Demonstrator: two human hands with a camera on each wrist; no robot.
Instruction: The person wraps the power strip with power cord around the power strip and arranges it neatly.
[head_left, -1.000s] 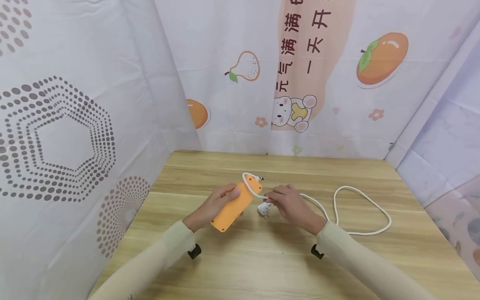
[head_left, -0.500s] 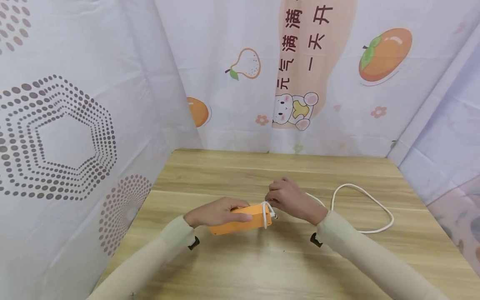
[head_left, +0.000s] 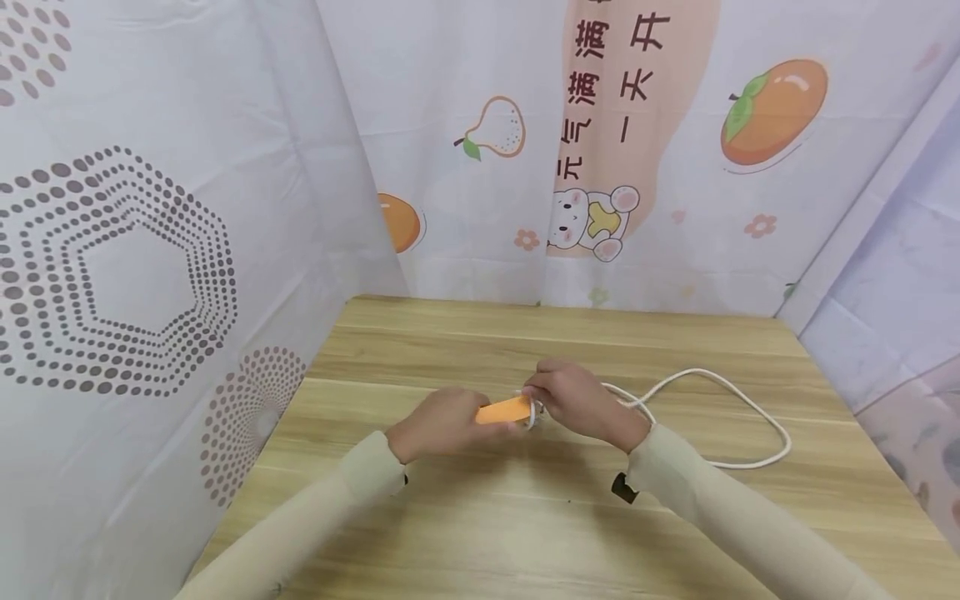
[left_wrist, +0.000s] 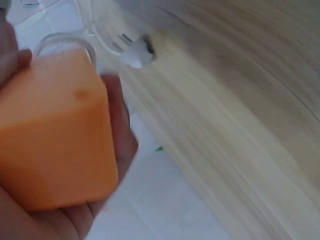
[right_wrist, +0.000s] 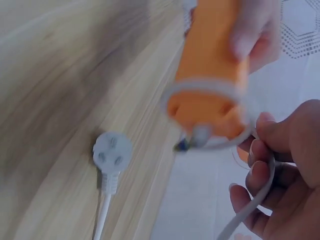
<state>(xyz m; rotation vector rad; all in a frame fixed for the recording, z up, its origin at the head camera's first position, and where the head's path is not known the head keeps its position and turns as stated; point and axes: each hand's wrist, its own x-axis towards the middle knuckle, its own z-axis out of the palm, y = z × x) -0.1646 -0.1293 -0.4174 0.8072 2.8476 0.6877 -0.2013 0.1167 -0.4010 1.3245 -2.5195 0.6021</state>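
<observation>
My left hand (head_left: 442,425) grips an orange power strip (head_left: 504,411) above the table, its far end pointing toward my right hand (head_left: 577,404). Around that end runs a loop of white cord (right_wrist: 205,85), seen in the right wrist view. A short cord stub with coloured wire ends (right_wrist: 187,142) sticks out there. The fingers of my right hand pinch the cord beside the loop. The strip's smooth orange end (left_wrist: 60,155) fills the lower left of the left wrist view. A white three-pin plug (right_wrist: 112,151) lies on the wooden table, mostly hidden in the head view.
More of the cord (head_left: 750,417) lies in a wide loop on the right side of the wooden table (head_left: 525,533). Printed curtains (head_left: 450,208) hang behind the table and along both sides.
My left hand has turned the power strip from slanting with its broad face up to nearly edge-on. The cord now wraps round its end. My right hand stays near that end.
</observation>
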